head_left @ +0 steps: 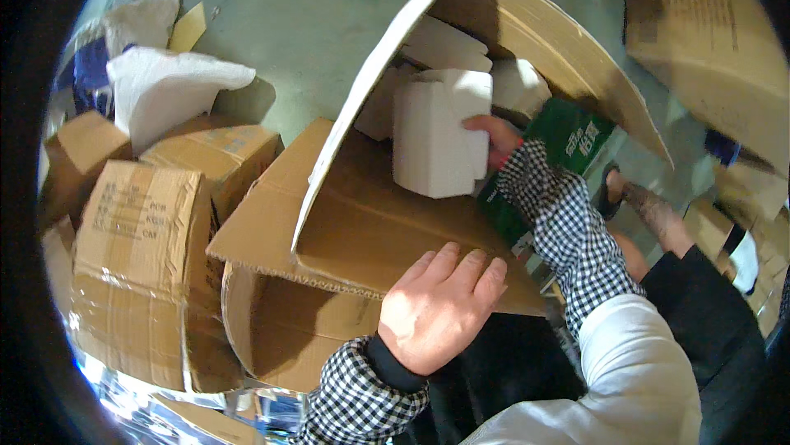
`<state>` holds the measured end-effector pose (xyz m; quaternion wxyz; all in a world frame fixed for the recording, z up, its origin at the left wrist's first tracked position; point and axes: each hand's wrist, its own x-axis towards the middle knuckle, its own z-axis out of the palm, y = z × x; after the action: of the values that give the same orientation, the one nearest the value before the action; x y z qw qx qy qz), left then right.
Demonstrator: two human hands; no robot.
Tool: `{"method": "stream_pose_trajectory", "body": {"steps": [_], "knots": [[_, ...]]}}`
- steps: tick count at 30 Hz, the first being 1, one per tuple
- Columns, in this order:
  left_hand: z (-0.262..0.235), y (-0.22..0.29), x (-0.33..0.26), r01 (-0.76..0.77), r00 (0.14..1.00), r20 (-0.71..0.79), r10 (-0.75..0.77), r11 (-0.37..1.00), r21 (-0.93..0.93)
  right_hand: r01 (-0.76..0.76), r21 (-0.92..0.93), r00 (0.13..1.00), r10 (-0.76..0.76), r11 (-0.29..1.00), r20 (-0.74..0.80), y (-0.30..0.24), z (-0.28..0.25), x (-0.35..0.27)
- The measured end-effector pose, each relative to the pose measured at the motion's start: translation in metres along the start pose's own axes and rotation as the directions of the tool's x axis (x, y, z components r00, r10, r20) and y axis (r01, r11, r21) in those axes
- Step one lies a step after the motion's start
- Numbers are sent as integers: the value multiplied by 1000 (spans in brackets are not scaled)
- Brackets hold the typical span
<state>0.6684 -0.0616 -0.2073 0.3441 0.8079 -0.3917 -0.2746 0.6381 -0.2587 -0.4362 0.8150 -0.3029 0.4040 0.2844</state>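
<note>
Inside the carton (370, 198), our right hand (502, 142) pinches the white box (440, 136) by its edge; our left hand (440, 309) lies spread at the carton's near side. We should steady the carton with this palm and grip deeper.

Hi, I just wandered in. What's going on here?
A person in checked sleeves is handling packaging. Their right hand grips the right edge of a white box-like piece, with more white pieces behind it inside a large open carton. Their left hand lies over the carton's near edge. A green box sits by the right forearm, and taped brown boxes stand to the left.
</note>
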Motion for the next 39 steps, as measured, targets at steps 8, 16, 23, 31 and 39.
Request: {"method": "stream_pose_trajectory", "body": {"steps": [8, 16, 23, 31, 39], "knots": [[-17, -4, -14, -291, 905, -419, -77, 608, -739, 338, 373, 807, -470, 864, 357, -35, -1, -95], [-31, 49, -95, -70, 913, -215, -346, 386, -920, 614, 72, 679, -572, 786, 460, -20, 95, -224], [-12, 116, -275, -34, 738, -463, -491, 658, -752, 358, -437, 781, -9, 825, 624, 115, 230, -297], [104, 244, -456, -272, 160, -544, -824, 493, -827, 327, -722, 492, 543, 609, 681, 274, 289, -391], [250, 313, -514, -518, -350, -520, -780, 623, -586, 953, 31, 35, 211, -302, 977, 363, 284, -501]]}}
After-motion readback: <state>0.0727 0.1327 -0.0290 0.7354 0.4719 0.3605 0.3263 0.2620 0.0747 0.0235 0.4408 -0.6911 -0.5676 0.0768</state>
